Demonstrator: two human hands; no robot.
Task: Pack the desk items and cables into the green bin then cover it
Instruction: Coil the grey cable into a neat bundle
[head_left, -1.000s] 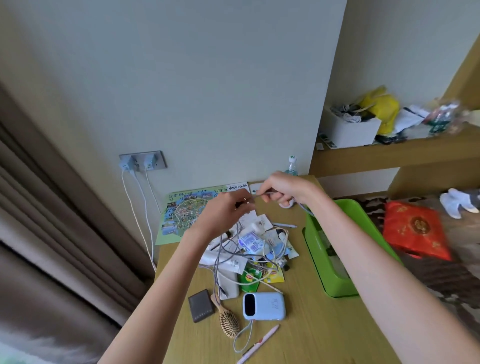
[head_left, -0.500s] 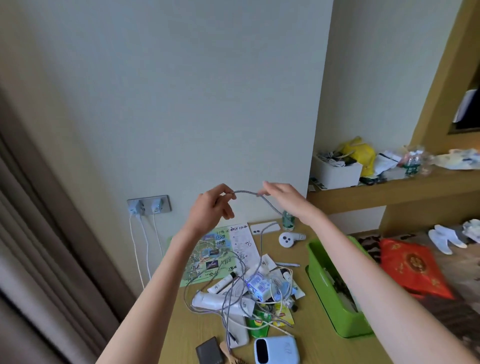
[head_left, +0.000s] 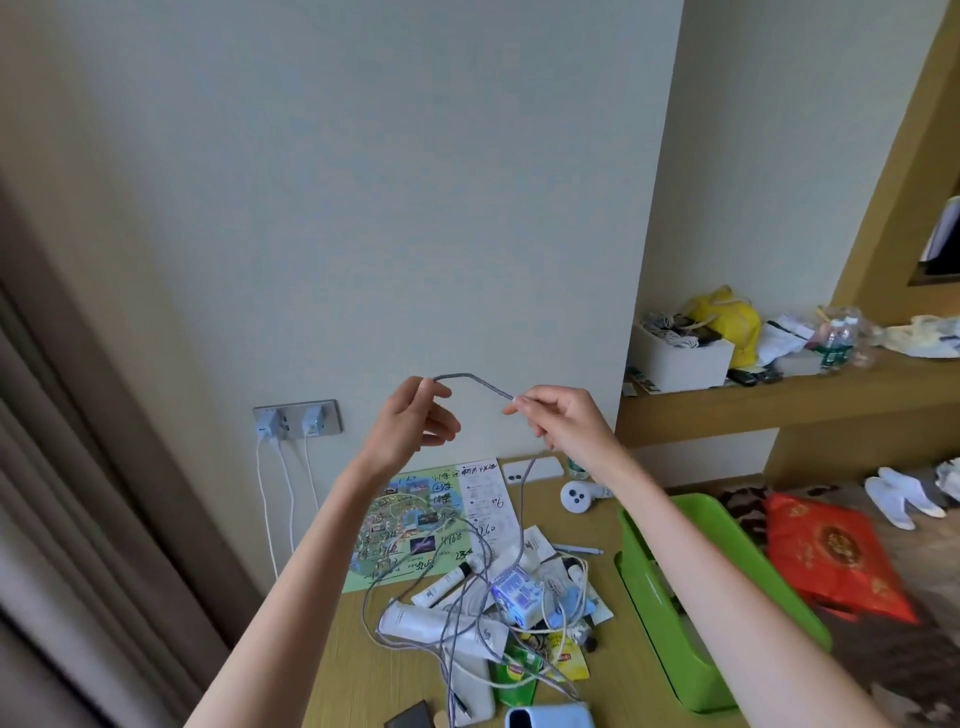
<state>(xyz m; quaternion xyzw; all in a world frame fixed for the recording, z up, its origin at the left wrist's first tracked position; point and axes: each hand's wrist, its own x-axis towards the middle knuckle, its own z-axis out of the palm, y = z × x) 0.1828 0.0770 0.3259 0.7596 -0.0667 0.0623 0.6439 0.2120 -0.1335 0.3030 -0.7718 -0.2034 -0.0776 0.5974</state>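
Both hands are raised above the desk and stretch a short arc of grey braided cable (head_left: 470, 378) between them. My left hand (head_left: 410, 426) pinches one side of the arc, and my right hand (head_left: 563, 423) pinches the other. The cable's strands hang down into a heap of desk items (head_left: 498, 603): white tubes, a small blue-white box, tea sachets and tangled white cords. The green bin (head_left: 675, 623) stands open on the desk to the right of the heap, partly hidden by my right forearm.
A printed map sheet (head_left: 415, 525) lies by the wall. A white round device (head_left: 576, 496) sits near the bin. A pale blue power bank (head_left: 548, 717) is at the bottom edge. Two chargers hang from the wall socket (head_left: 296, 418). A cluttered shelf (head_left: 779, 400) and red bag (head_left: 831, 556) are right.
Both hands rose from the heap, lifting the grey cable, and moved slightly apart. The view tilted upward, so the desk sits lower in frame.
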